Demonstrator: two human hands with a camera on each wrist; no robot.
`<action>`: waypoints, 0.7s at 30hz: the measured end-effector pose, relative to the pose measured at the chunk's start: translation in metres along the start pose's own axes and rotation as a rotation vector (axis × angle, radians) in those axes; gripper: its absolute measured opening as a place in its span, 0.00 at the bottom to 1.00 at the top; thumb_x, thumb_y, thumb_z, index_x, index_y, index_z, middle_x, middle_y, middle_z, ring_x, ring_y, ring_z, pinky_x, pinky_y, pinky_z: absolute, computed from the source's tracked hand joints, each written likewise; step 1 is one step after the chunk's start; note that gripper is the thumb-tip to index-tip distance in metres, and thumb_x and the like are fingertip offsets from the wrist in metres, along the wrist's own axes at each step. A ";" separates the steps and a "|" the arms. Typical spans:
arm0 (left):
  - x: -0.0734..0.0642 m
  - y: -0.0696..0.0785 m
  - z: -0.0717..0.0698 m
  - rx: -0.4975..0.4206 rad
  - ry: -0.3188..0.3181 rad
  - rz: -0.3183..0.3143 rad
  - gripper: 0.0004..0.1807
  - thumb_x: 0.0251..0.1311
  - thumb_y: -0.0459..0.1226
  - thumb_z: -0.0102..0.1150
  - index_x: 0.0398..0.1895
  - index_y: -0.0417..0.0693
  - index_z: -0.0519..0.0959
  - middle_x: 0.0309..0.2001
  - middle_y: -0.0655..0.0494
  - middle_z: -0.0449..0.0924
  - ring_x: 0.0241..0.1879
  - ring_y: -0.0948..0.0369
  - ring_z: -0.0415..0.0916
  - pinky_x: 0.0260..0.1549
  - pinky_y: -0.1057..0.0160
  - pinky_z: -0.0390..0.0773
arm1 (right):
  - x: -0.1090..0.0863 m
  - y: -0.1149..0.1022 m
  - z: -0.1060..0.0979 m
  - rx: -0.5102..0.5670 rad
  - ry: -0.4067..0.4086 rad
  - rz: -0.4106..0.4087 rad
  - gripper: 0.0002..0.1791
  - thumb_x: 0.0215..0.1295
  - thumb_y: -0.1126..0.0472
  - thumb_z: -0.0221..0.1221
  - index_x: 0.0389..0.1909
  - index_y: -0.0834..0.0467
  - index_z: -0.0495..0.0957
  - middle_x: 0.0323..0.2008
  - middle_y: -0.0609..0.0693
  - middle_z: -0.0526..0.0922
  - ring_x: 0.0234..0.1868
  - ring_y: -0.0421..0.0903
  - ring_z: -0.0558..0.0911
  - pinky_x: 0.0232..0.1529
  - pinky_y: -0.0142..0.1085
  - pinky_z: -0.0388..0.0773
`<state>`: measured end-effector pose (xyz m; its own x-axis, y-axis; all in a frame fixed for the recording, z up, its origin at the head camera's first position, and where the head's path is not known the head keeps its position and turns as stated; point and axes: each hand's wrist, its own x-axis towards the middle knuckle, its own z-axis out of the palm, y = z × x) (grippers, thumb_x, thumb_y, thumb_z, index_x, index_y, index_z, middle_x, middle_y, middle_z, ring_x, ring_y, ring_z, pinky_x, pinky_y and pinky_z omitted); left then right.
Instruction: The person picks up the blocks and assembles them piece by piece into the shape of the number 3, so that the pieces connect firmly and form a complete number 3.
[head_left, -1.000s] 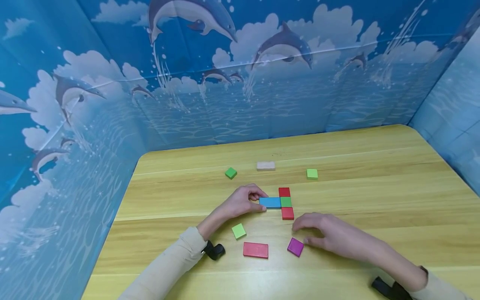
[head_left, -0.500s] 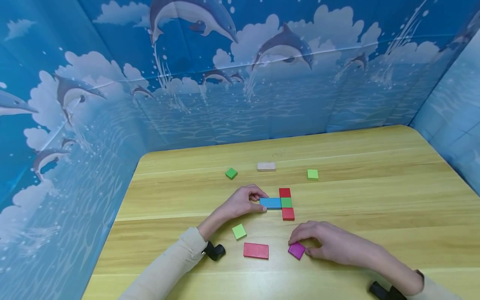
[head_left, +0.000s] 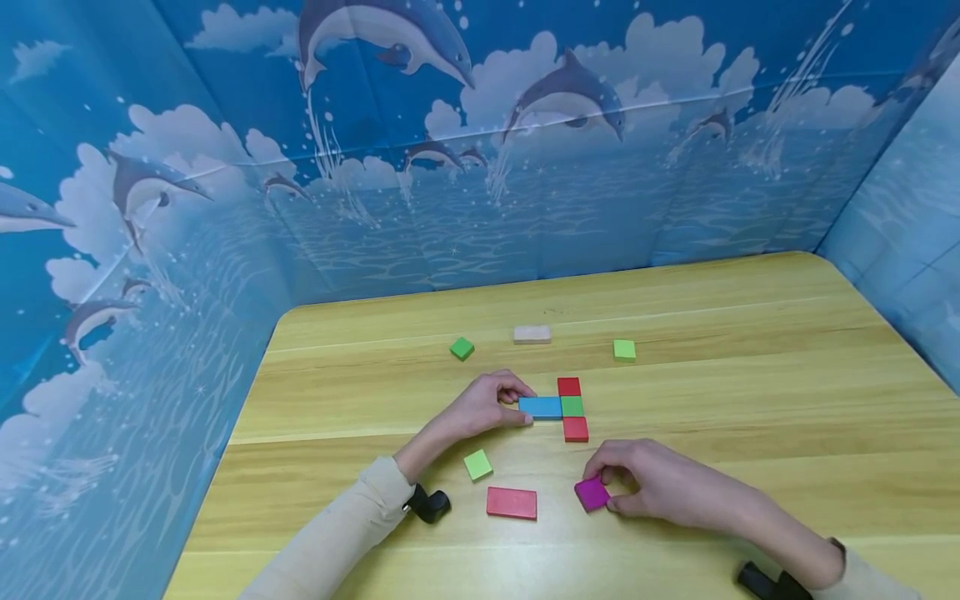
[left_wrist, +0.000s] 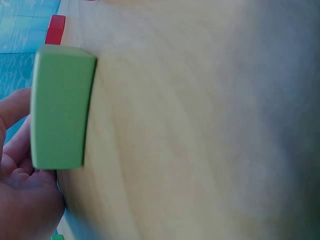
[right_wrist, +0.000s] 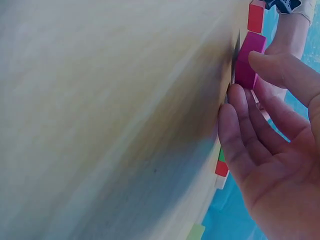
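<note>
My left hand [head_left: 483, 407] holds the left end of a flat blue block [head_left: 543, 408], thumb on the near side and fingers on the far side. That block's right end meets a green square block [head_left: 572, 406]. A red block [head_left: 569, 387] adjoins the green one behind, and another red block [head_left: 576, 429] adjoins it in front. With thumb and fingertips, my right hand [head_left: 654, 481] pinches a purple square block [head_left: 591, 495]. The right wrist view shows the thumb across the purple block [right_wrist: 246, 65], its edge tilted slightly off the tabletop.
Near the left forearm lie a light green block [head_left: 477, 465], large in the left wrist view, and a pinkish-red rectangular block [head_left: 512, 503]. Farther back are a green block [head_left: 462, 348], a pale grey block [head_left: 532, 335] and a light green block [head_left: 624, 350]. Dolphin-print cloth [head_left: 465, 217] surrounds the wooden table.
My right hand has come down and nearer to the purple block and now pinches it; the block has turned and tilted slightly. The left hand stays on the blue block.
</note>
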<state>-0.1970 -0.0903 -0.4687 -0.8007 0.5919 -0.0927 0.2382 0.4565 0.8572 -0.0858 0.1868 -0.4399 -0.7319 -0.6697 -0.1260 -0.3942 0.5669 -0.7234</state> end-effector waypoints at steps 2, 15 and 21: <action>0.000 0.000 0.000 -0.005 -0.002 -0.001 0.15 0.54 0.35 0.73 0.46 0.47 0.84 0.39 0.58 0.75 0.40 0.61 0.70 0.41 0.67 0.72 | 0.002 0.000 -0.001 -0.005 0.013 0.023 0.17 0.57 0.62 0.69 0.45 0.42 0.80 0.37 0.34 0.77 0.36 0.39 0.76 0.35 0.31 0.75; -0.001 -0.001 0.000 -0.031 -0.001 -0.004 0.16 0.53 0.35 0.73 0.46 0.47 0.84 0.40 0.53 0.76 0.42 0.56 0.70 0.41 0.67 0.70 | 0.015 -0.007 0.001 -0.164 0.219 0.082 0.17 0.55 0.60 0.72 0.46 0.53 0.83 0.32 0.37 0.76 0.33 0.37 0.73 0.34 0.31 0.74; 0.000 0.000 -0.001 -0.011 0.000 -0.011 0.16 0.53 0.36 0.73 0.46 0.48 0.84 0.40 0.56 0.76 0.41 0.59 0.70 0.42 0.67 0.71 | 0.018 -0.008 0.004 -0.210 0.268 0.115 0.18 0.53 0.59 0.73 0.46 0.52 0.84 0.33 0.36 0.76 0.32 0.36 0.72 0.33 0.31 0.73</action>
<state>-0.1974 -0.0908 -0.4685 -0.8031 0.5871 -0.1022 0.2234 0.4555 0.8618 -0.0932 0.1682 -0.4391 -0.8866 -0.4625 0.0040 -0.3863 0.7357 -0.5563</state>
